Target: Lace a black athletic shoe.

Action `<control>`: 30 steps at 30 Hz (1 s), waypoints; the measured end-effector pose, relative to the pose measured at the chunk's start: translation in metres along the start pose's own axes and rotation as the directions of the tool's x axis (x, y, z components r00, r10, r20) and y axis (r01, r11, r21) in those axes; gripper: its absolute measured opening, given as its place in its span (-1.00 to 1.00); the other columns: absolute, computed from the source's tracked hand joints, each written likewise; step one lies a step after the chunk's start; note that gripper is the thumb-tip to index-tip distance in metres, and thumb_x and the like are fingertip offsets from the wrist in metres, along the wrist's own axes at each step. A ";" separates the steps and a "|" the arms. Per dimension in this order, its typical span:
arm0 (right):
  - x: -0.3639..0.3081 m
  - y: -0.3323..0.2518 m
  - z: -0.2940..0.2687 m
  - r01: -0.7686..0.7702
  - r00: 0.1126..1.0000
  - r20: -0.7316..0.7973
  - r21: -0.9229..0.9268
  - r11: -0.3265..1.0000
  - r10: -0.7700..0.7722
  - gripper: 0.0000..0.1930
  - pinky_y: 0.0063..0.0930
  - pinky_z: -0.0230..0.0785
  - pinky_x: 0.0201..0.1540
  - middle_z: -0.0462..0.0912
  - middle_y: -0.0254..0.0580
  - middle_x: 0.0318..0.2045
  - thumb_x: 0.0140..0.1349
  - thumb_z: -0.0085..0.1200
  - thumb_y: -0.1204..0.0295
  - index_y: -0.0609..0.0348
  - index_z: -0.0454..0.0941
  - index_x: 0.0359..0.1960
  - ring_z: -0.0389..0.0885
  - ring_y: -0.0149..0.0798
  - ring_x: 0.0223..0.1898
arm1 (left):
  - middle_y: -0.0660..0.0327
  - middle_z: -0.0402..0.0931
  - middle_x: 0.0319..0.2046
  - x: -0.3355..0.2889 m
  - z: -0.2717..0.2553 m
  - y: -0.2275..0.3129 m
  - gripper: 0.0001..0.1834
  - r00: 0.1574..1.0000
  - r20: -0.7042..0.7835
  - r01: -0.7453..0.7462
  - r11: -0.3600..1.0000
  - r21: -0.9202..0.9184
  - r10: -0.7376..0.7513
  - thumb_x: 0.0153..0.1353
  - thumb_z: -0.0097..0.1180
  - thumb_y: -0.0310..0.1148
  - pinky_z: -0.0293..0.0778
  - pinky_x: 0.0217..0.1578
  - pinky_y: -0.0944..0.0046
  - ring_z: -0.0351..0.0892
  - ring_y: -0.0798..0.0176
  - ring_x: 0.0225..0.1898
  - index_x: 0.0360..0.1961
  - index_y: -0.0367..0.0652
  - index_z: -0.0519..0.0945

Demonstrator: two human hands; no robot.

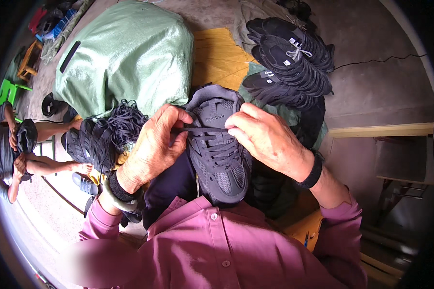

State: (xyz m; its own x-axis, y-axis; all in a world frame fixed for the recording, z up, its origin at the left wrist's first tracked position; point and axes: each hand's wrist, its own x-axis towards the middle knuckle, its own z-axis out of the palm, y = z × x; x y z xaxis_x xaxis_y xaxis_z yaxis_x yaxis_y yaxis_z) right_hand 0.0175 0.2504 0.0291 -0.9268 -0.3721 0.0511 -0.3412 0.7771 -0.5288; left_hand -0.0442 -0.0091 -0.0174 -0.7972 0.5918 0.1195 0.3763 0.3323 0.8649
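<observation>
A black sneaker [224,176] rests on my lap, toe toward me, with its tongue and padded collar at the far end. Its black lace [207,129] runs straight across the upper part of the tongue, and lower rows are threaded through the eyelets. At the shoe's left edge, my left hand [155,147] pinches one side of the lace between thumb and fingers. On the opposite edge my right hand [270,139] has its fingertips closed on the other side of it. The lace's loose ends are hidden by my hands.
Beside my left hand lies a heap of loose black laces [125,120] by several black shoes [89,144]. A pale green sack [130,58] bulges beyond. Far right, black shoes [294,62] are piled up. At the left, another person [14,159] sits holding a dark shoe [28,134].
</observation>
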 end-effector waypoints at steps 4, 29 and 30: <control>0.008 0.002 0.000 -0.013 0.999 0.051 0.017 1.000 0.012 -0.92 -0.16 0.49 -0.19 0.50 -0.11 -0.29 0.32 0.18 0.50 0.18 0.56 -0.20 0.60 0.05 -0.28 | 0.14 0.51 -0.27 0.002 -0.009 0.006 -0.67 0.993 0.055 -0.109 0.992 0.071 0.105 0.12 0.31 -0.64 0.54 -0.30 0.24 0.63 0.11 -0.26 -0.07 -0.17 0.63; 0.016 0.002 0.000 -0.339 0.934 0.094 0.536 0.773 0.345 -0.89 -0.44 0.42 -0.24 0.59 -0.28 -0.43 0.40 0.15 0.46 0.26 0.56 -0.19 0.52 -0.45 -0.36 | -0.06 0.60 -0.19 -0.016 0.003 0.004 -0.80 0.998 0.065 -0.004 0.981 0.196 -0.009 0.28 0.24 -0.46 0.58 -0.15 -0.01 0.67 -0.20 -0.15 -0.11 -0.22 0.56; 0.017 0.001 -0.002 -0.352 0.928 0.098 0.549 0.758 0.360 -0.88 -0.48 0.40 -0.25 0.57 -0.34 -0.44 0.41 0.15 0.45 0.26 0.57 -0.18 0.47 -0.52 -0.37 | -0.06 0.60 -0.19 -0.014 0.004 0.003 -0.80 0.998 0.065 -0.006 0.981 0.193 -0.007 0.28 0.24 -0.46 0.58 -0.15 -0.01 0.67 -0.20 -0.15 -0.11 -0.22 0.56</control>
State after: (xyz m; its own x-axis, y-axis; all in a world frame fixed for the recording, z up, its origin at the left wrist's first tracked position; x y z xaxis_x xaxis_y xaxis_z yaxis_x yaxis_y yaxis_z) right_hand 0.0014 0.2457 0.0308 -0.9674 -0.1152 -0.2255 0.1534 0.4419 -0.8839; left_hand -0.0302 -0.0134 -0.0186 -0.7676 0.6356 0.0817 0.4648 0.4645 0.7538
